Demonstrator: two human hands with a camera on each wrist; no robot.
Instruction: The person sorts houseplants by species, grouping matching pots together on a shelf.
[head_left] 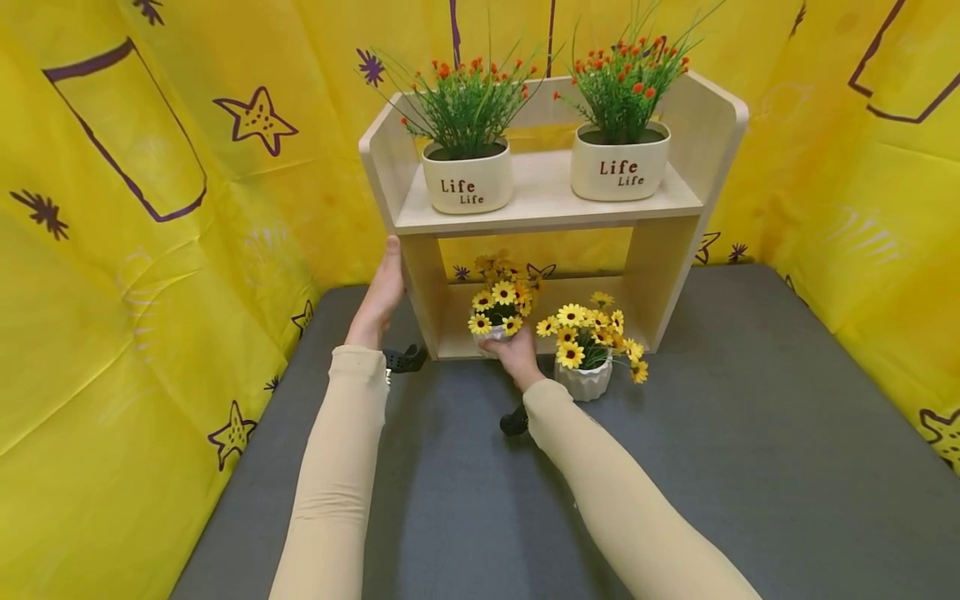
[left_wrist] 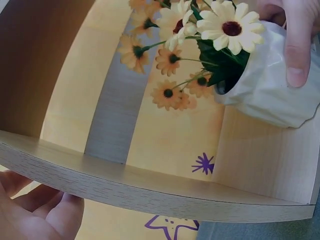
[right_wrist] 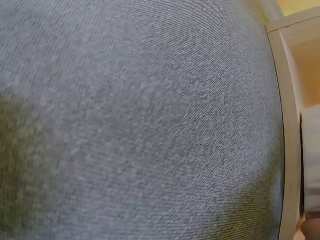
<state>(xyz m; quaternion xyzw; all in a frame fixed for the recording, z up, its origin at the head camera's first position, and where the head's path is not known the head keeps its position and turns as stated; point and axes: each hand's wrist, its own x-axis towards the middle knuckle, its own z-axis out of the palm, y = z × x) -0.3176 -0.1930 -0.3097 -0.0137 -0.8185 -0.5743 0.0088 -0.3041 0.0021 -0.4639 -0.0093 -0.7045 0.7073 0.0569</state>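
A light wooden two-tier shelf [head_left: 660, 258] stands on the grey table. My left hand [head_left: 381, 296] rests against the outside of its left side panel, thumb pointing up; the left wrist view shows the fingers [left_wrist: 62, 215] beside the panel's edge. With my right hand [head_left: 519, 354] I grip a white ridged pot [left_wrist: 270, 95] of yellow daisy-like flowers [head_left: 504, 293], at the left of the lower tier. Whether its base touches the board is hidden. A second white pot [head_left: 583, 382] with yellow flowers stands on the table in front of the shelf, right of my right hand.
On the upper tier stand two cream oval planters marked "Life", a left one [head_left: 468, 185] and a right one [head_left: 621, 167], with red-flowered grass. Yellow patterned cloth [head_left: 172, 275] hangs around the grey table [head_left: 465, 500]. Both wrists carry dark straps.
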